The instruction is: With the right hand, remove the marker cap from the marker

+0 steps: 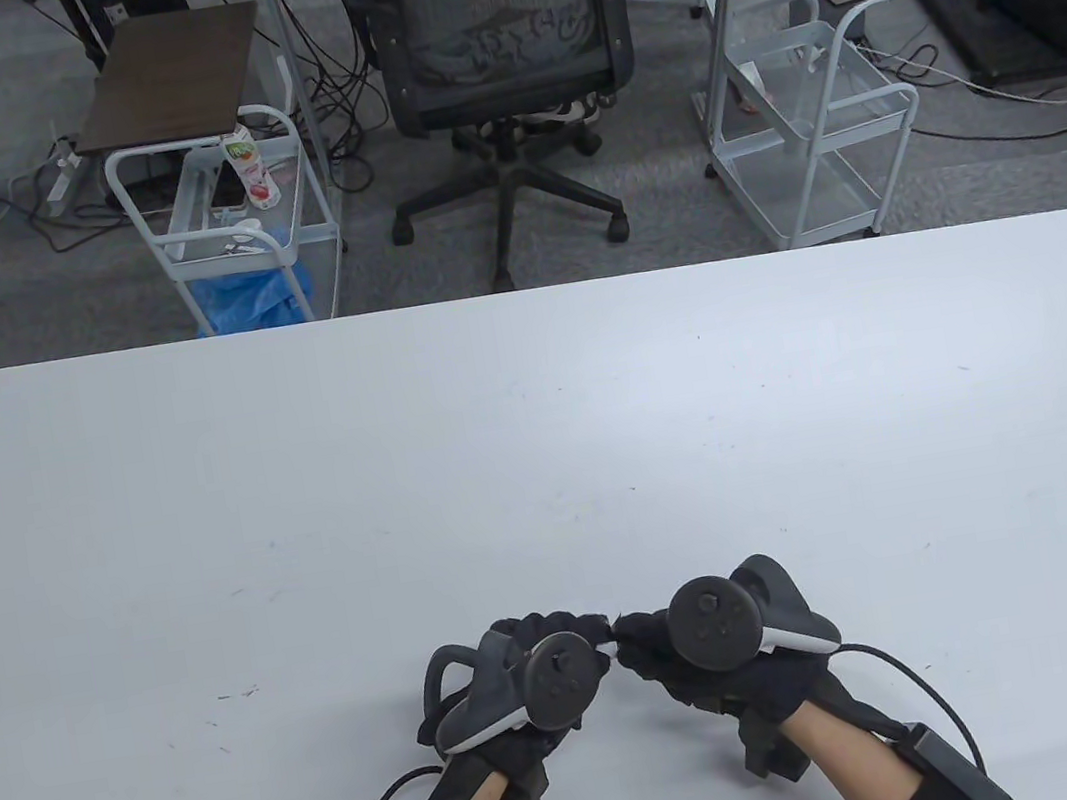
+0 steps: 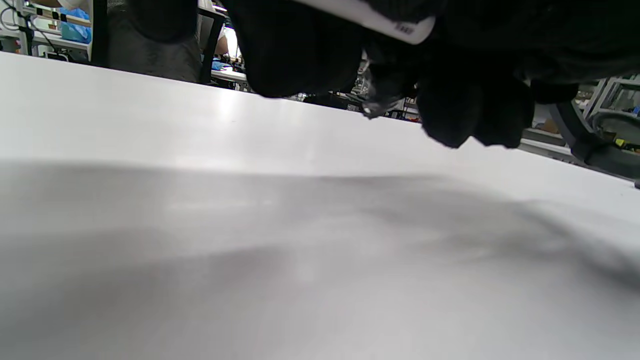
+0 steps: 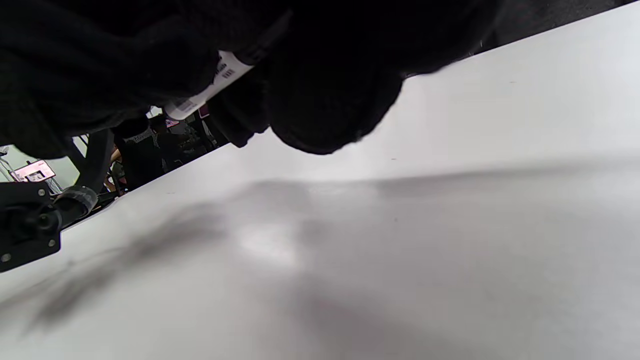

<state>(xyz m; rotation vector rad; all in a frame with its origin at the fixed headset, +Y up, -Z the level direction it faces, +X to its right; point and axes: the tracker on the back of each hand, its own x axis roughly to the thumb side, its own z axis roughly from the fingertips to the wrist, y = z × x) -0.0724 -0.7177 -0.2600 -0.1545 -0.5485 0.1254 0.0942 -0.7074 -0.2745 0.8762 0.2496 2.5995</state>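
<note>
Low in the frame's centre, the marker [image 1: 610, 649] lies left-to-right between both hands, left hand [image 1: 524, 690] clamped on its body, right hand [image 1: 707, 661] closed around the hidden cap end.

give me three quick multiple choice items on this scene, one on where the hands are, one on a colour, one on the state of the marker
1. Where are the hands over the table?
A. near edge, close together
B. far edge, close together
C. opposite ends

2. What colour is the visible marker barrel?
A. red
B. white
C. green

3. How is the marker placed?
A. lying free on the table
B. standing upright alone
C. held between both hands

Answers:
1. A: the table view shows the left hand and right hand almost meeting at the near edge.
2. B: both wrist views show a white printed barrel among the black gloves.
3. C: gloved fingers of both hands wrap it above the tabletop; the cap itself is hidden.
</note>
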